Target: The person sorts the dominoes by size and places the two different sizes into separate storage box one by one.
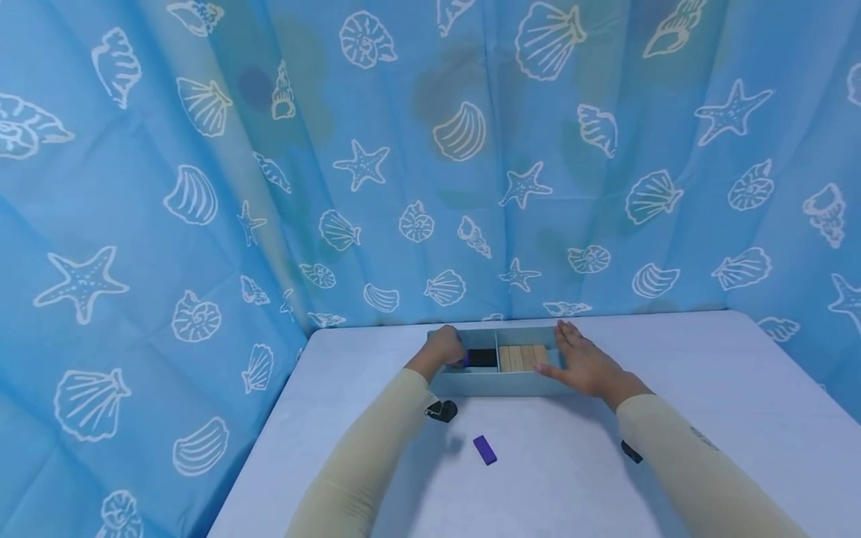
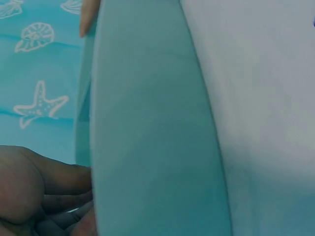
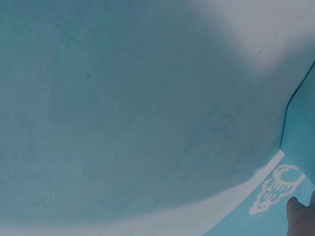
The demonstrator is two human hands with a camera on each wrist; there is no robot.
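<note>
A grey-blue box (image 1: 498,385) with a divider stands at the far side of the table. Over its left compartment, the left hand (image 1: 444,347) has its fingers curled down inside, pinching a purple block (image 1: 464,361). Much of that block is hidden. Black blocks (image 1: 481,358) lie beside it in the same compartment. Wooden blocks (image 1: 522,358) stand in a row in the right compartment. At the box's right end rests the right hand (image 1: 588,364), fingers extended along the wall and thumb over the front rim. In the left wrist view, the box wall (image 2: 147,118) hides the left fingertips.
Another purple block (image 1: 485,450) lies on the white table (image 1: 538,478) in front of the box. A blue shell-print curtain (image 1: 417,187) hangs behind the table and along its left side. Black wrist devices (image 1: 442,410) show under both forearms.
</note>
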